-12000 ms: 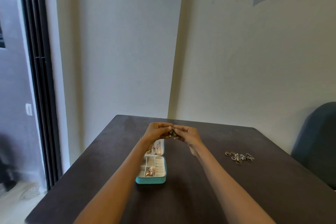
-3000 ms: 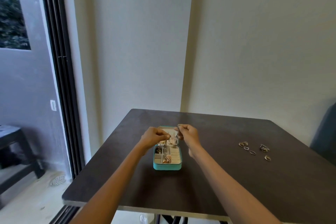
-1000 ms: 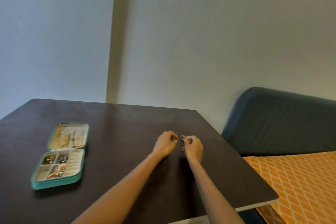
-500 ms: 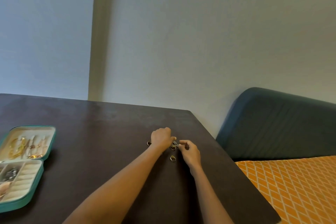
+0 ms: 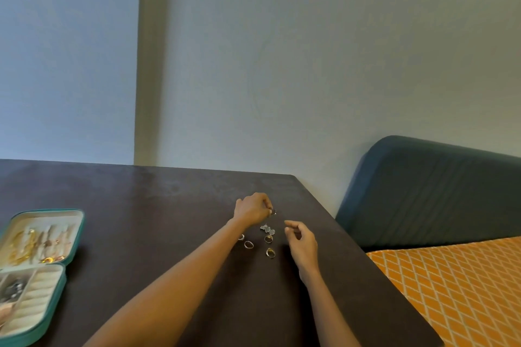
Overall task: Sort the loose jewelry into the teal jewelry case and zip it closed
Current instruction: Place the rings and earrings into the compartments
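Observation:
The teal jewelry case (image 5: 74, 236) lies open at the table's left edge, with gold pieces in its lid half and cream ring rolls in its near half. Several loose rings (image 5: 269, 252) and a silver piece (image 5: 267, 229) lie on the dark table to the right. My left hand (image 5: 251, 208) hovers above them, fingertips pinched on a small dark-stoned ring (image 5: 273, 211). My right hand (image 5: 300, 239) is just right of the pile, fingers loosely curled and apart, holding nothing.
The dark table (image 5: 158, 205) ends at a right edge close to the rings. Beyond it stand a dark teal upholstered seat back (image 5: 428, 186) and an orange diamond-patterned cushion (image 5: 462, 287). Plain walls rise behind.
My left hand has lifted a small ring off the pile. My right hand has drawn back to the right and opened. The view has shifted slightly, showing more of the case.

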Motion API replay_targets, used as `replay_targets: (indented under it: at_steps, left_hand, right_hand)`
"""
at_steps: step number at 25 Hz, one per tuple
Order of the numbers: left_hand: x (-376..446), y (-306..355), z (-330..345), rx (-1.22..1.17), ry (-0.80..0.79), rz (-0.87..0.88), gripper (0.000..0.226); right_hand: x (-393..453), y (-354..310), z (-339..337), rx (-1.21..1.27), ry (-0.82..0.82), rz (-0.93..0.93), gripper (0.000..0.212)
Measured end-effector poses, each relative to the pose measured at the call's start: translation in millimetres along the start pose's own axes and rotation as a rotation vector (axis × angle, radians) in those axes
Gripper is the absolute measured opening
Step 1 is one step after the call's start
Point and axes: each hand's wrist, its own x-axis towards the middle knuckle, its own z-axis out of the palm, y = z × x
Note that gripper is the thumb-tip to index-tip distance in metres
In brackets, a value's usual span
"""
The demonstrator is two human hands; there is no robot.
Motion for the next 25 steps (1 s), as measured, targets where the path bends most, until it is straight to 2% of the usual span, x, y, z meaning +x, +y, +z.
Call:
replay_targets:
  at_steps: [3,6,8,10,13,16,20,25]
  left_hand:
    - [-5,-11,-19,-0.193,0.022,0.026,0.014]
    - [-14,-20,-35,-0.188,0.064,0.066,0.024]
    - [-19,-23,-41,-0.17,0.049,0.09,0.027]
    - [-23,-27,-42,-0.163,0.038,0.087,0.029]
    - [-23,-34,-43,-0.211,0.082,0.041,0.027]
    - [-21,-41,-45,-0.235,0.097,0.015,0.017]
    - [-23,-50,-51,-0.265,0.107,0.001,0.016]
    - [-29,-49,-58,-0.344,0.056,0.041,0.016]
  right_hand:
    - [-1,-5,1,0.025,-0.003,0.025,0.017]
    - [4,-12,6,-0.017,-0.008,0.037,0.017]
    - [9,-19,11,-0.175,-0.033,0.013,0.02]
    - [15,-28,18,-0.433,-0.08,-0.052,0.022]
    - [23,-40,30,-0.737,-0.107,-0.181,0.021]
    - [28,-44,39,-0.82,-0.118,-0.154,0.015]
    - [30,-43,42,-0.661,-0.116,-0.099,0.015]
    - [24,-74,45,0.173,-0.1,-0.026,0.014]
